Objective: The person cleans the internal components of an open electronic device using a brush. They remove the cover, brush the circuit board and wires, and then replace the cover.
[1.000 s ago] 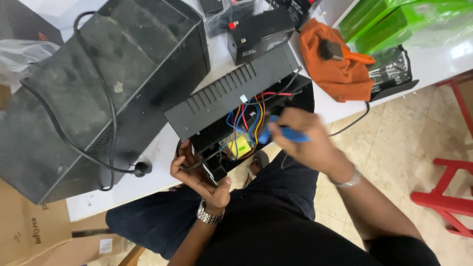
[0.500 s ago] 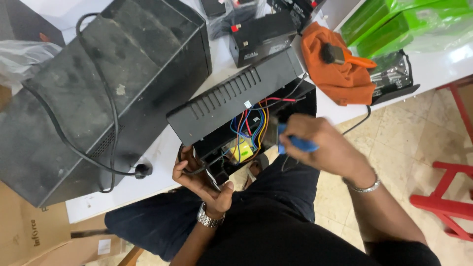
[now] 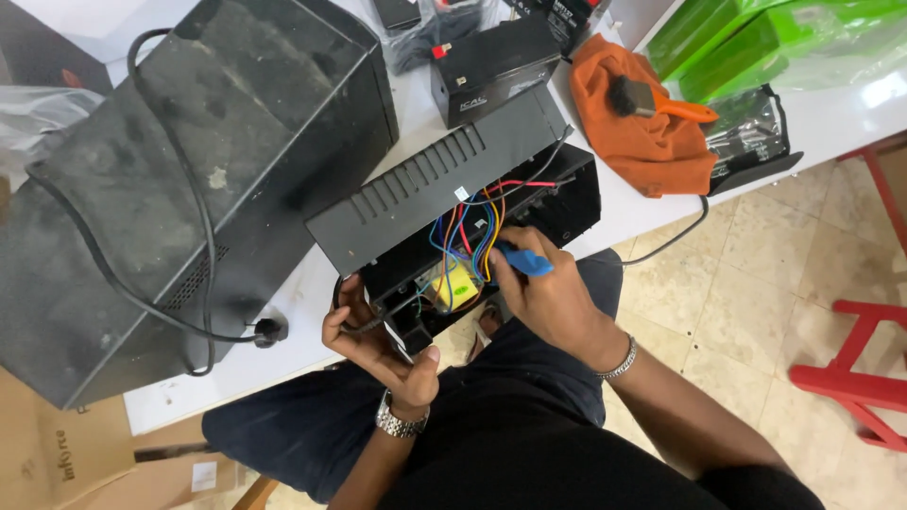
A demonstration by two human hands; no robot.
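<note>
**A:** Head view, the only one here. The left hand (image 3: 378,345) is clenched around the near lower corner of the open black metal power-supply case (image 3: 453,203), thumb under it and a black cable looped through the fingers. The case hangs off the edge of the white table (image 3: 283,321), over the person's lap.

**B:** And the right hand (image 3: 548,297)?

**A:** It grips a blue-handled tool (image 3: 522,262), probably a screwdriver. The tip is hidden among the bundle of blue, red, orange and yellow wires (image 3: 468,236), just above a yellow block-shaped component (image 3: 456,283) that sits between the two grips.

**B:** How should that be handled?

**A:** As a judgement: the left hand should brace the case firmly so that it cannot tip off the edge, and the tool should go in straight, nudging wires aside rather than snagging them. The tip cannot be seen, so slow pressure is wiser.

**B:** What lies around?

**A:** Beyond the left grip, a large dusty black metal box (image 3: 189,179) with a black power cord (image 3: 203,283) draped over it. Past the tool, a small black rectangular battery (image 3: 491,66), and farther right an orange cloth (image 3: 642,132) with an orange-handled brush (image 3: 661,102) on it.
</note>
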